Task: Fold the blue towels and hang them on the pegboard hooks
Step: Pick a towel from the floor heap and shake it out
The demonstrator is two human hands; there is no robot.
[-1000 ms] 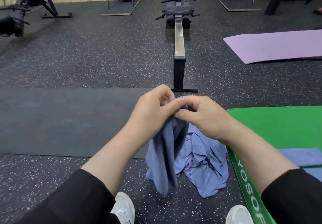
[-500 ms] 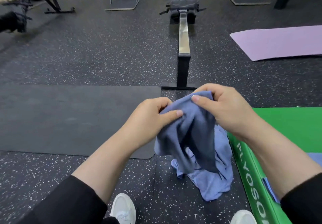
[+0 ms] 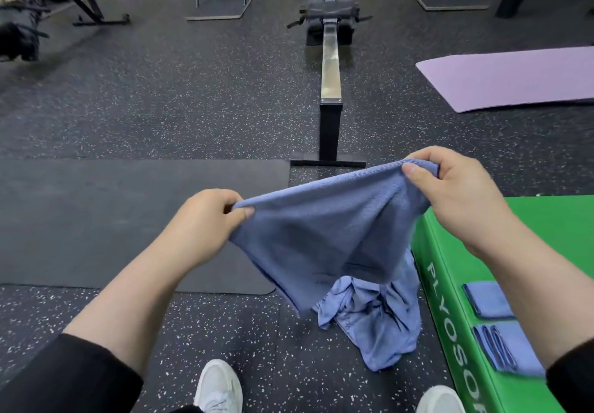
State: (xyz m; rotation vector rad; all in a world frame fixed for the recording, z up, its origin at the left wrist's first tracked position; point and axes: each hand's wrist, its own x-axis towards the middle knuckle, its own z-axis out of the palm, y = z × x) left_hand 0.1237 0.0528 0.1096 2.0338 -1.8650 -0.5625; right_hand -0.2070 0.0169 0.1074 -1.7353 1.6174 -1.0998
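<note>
Hands spread apart since earlier; left hand (image 3: pixel 205 220), right hand (image 3: pixel 450 194) fingers pinch blue towel (image 3: pixel 324 229) top corners.

Blue towel (image 3: pixel 324 232) is up in the air, stretched by its top edge between two corners, right corner higher, the cloth sagging and draping down. Below it on the speckled floor, a crumpled heap of lighter blue towels (image 3: pixel 376 319) — unfolded. On the green box, two folded towels: one (image 3: pixel 487 298) farther, one (image 3: pixel 511 350) nearer — lying flat.
</note>
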